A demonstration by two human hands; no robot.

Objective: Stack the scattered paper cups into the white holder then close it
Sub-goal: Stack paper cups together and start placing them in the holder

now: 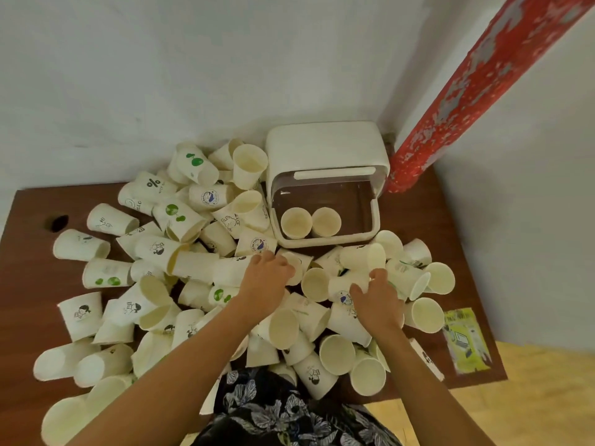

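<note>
Hard to make out a lot here: your fingertips on both hands are buried in the pile, so what they actually touch underneath is hidden, and the cups at the near left edge are cut off by the frame. Your left hand (pixel 267 278) sits knuckles-up in the middle of the heap, fingers curled down over a white cup (pixel 297 267) lying just near of the holder; looks like it's closing round that cup but I can't tell for sure. Your right hand (pixel 378 299) is a bit right of it, fingers bent and curled onto a cup with a blue logo (pixel 346 289), thumb spread to the left. The scattered paper cups (pixel 154 249) cover most of the brown table (pixel 428 226), lying on their sides every which way, piled thickest to the left of the holder and spilling toward you. The white holder (pixel 325 146) stands at the far side against the wall, its clear front flap raised, and two cups (pixel 310 222) stand upright side by side in it, touching, at the near left of the tray. A red peeling pillar (pixel 476 82) runs up just right of the holder. A yellow-green leaflet (pixel 465 339) lies at the near right corner of the table, and there's a dark hole (pixel 59 222) in the tabletop at far left. Your floral clothing (pixel 273 410) blocks the near edge.
</note>
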